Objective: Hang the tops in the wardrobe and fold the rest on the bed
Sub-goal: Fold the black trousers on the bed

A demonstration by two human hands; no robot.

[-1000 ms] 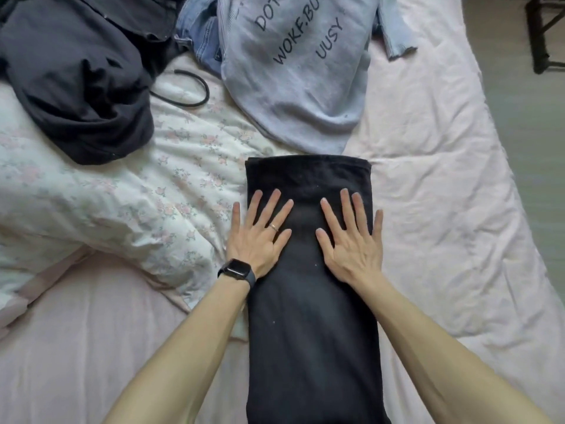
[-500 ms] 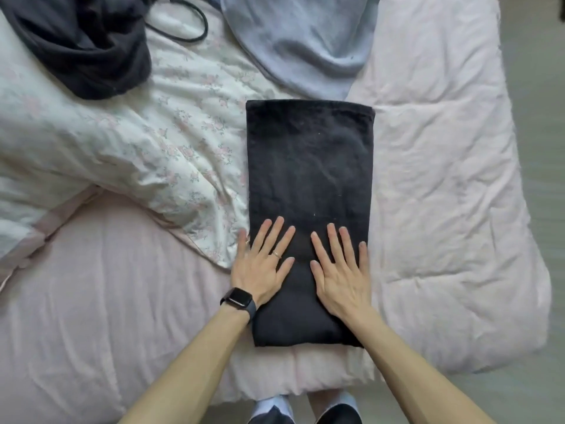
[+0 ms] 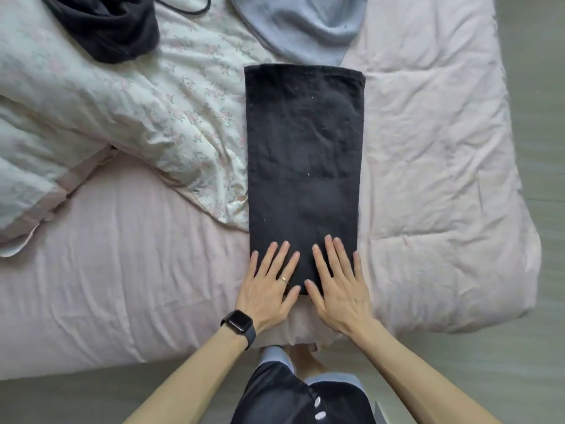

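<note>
Flat left hand point(image 3: 265, 290) and right hand point(image 3: 340, 290) press black garment point(image 3: 305, 148), lengthwise away.

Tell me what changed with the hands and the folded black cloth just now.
The left hand and right hand slid flat along the folded black cloth from near its far end to its near edge, gripping nothing. The cloth stayed put on the pink bed cover.

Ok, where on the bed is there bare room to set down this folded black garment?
Two bare patches: the pink sheet left of the black garment, below the floral duvet, and the pink quilt to its right, out to the bed's edge. The far end is crowded with a dark heap and a grey-blue top.
</note>
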